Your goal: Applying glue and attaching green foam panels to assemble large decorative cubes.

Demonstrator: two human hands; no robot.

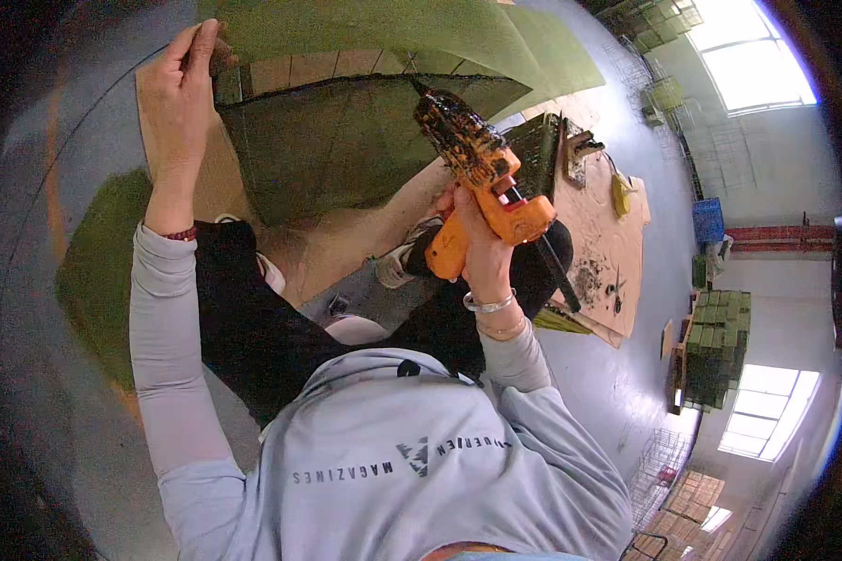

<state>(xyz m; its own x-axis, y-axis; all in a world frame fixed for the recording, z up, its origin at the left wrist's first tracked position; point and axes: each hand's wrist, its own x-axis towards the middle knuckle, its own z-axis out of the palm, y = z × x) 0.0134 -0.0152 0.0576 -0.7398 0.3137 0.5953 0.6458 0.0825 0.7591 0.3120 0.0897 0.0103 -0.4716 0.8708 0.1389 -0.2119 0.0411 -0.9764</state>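
Grey hoodie, black trousers (wrist bangles)

Daylight is pouring in from the big windows (756, 56) on the right, blowing them out to white glare, while the left rim is sinking into dark vignette and straight edges are bending, softening and blurring toward the fisheye border.

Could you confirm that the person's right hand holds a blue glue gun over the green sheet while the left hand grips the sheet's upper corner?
Not quite: the head view shows the glue gun is orange, not blue. The right hand holds it over the green sheet, and the left hand grips the sheet's upper corner.
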